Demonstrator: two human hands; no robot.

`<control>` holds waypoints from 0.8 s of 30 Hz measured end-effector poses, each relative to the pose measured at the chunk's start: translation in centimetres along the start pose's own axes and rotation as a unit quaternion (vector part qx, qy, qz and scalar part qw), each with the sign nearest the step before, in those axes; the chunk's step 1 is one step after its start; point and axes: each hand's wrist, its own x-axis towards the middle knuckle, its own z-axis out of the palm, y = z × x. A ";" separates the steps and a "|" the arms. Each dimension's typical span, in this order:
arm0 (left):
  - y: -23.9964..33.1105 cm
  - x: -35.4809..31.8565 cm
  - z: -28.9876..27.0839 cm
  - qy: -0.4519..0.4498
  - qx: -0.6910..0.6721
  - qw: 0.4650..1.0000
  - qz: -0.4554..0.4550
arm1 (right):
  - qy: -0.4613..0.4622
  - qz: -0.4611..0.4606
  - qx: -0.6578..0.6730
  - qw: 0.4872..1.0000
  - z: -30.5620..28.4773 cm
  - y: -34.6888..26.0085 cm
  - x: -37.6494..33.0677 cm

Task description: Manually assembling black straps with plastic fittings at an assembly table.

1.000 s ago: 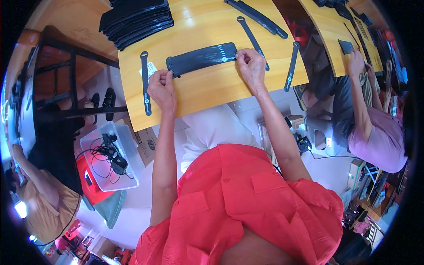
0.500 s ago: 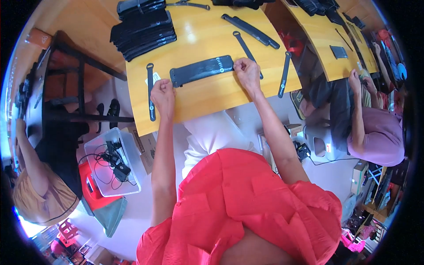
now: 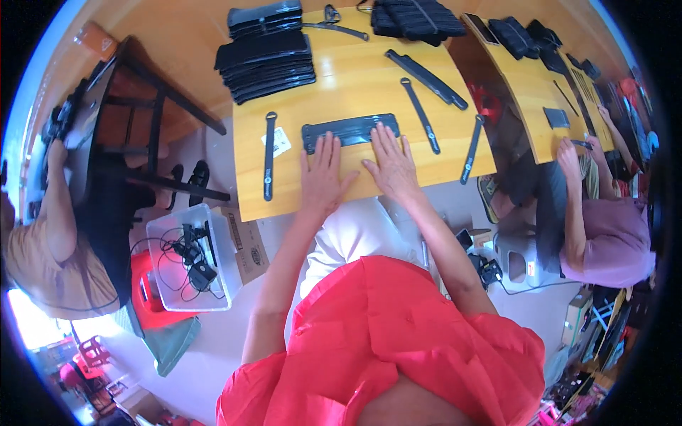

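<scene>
A flat black pouch (image 3: 348,126) in shiny plastic lies across the yellow table in front of me. My left hand (image 3: 323,174) lies open, its fingertips on the pouch's near edge toward the left end. Flat and spread, my right hand (image 3: 393,165) rests its fingertips on the right end. To the left lies a black strap (image 3: 269,160) with a looped end, beside a white label (image 3: 279,141). Right of the pouch are a second looped strap (image 3: 420,117) and a third strap (image 3: 472,150). Behind them lie black straps side by side (image 3: 426,79).
Stacked black pouches (image 3: 264,69) stand at the table's back left, and a dark bundle (image 3: 415,20) at the back. Below left, a clear bin (image 3: 231,295) holds cables and adapters. One person (image 3: 64,266) sits at left, another (image 3: 607,234) at the right-hand table (image 3: 529,135).
Both hands have gone from pinching the pouch's ends to lying flat on it. The pouch's white print no longer shows. The whole view has shifted slightly.
</scene>
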 end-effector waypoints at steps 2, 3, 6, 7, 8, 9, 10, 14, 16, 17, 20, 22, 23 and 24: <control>0.2 -0.3 0.1 -0.009 0.002 1.000 0.000 | -0.020 0.009 -0.016 1.000 0.1 -0.1 -0.4; 0.3 -0.4 0.1 -0.010 -0.012 1.000 -0.006 | -0.020 0.011 -0.018 1.000 0.1 -0.1 -0.6; -0.4 0.2 -0.4 -0.015 -0.046 0.998 -0.034 | -0.018 0.002 -0.023 1.000 0.2 0.0 -0.1; -0.8 0.6 -0.8 -0.029 -0.162 0.984 -0.069 | -0.020 0.007 -0.019 1.000 0.2 0.1 -0.2; -1.3 1.1 -1.2 -0.042 -0.276 0.955 -0.102 | -0.022 0.013 -0.014 1.000 0.1 0.3 -0.3; -2.0 1.3 -1.8 0.030 -0.354 0.924 -0.141 | -0.020 0.012 -0.014 1.000 0.0 0.4 -0.4; -3.0 1.4 -2.8 0.101 -0.426 0.881 -0.178 | 0.031 0.009 0.031 0.999 -0.1 0.4 -0.5; -8.1 1.7 -4.4 0.185 -0.300 0.885 -0.304 | 0.176 0.035 0.138 0.974 -0.4 0.6 -1.3; -10.0 2.5 -4.3 0.175 -0.204 0.918 -0.292 | 0.196 0.031 0.127 0.972 -0.6 0.5 -1.3; -10.6 3.1 -4.2 0.161 -0.107 0.940 -0.282 | 0.211 0.028 0.116 0.970 -0.6 0.4 -1.3; -10.9 5.5 -4.2 0.163 -0.049 0.938 -0.302 | 0.217 0.031 0.111 0.969 -0.4 0.2 -1.2; -11.3 6.9 -4.3 0.147 -0.029 0.941 -0.303 | 0.216 0.032 0.110 0.970 -0.1 0.4 -1.4; -11.7 7.8 -4.2 0.109 -0.016 0.941 -0.319 | 0.213 0.033 0.111 0.970 -0.1 0.5 -1.3; -12.1 8.5 -4.1 0.071 -0.002 0.940 -0.335 | 0.213 0.032 0.111 0.970 -0.2 0.5 -1.2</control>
